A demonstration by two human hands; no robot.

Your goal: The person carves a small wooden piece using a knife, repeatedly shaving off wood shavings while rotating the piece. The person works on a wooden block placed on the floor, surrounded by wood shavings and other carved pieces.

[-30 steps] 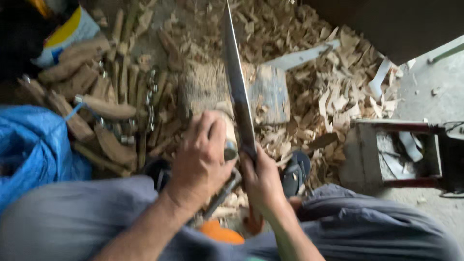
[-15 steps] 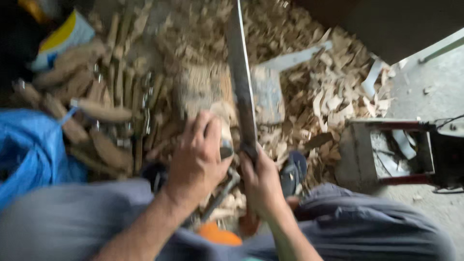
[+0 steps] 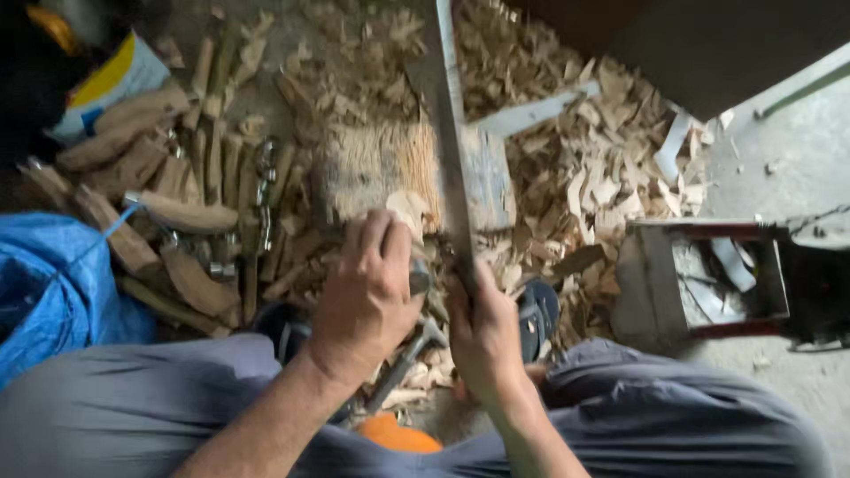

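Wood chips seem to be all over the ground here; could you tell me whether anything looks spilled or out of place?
Wood chips lie scattered across the ground around the block, up to the metal box. Beyond that litter, nothing stands out.

A single head-worn camera looks steeply down from above the person's grey-trousered knees [image 3: 133,416], close over the worn wooden chopping block [image 3: 381,168] on the floor. The view faces forward and down (the block sits near the centre). Pale wood chips [image 3: 611,168] spread beyond and right of the block; a blue plastic sack [image 3: 44,283] lies left of it.
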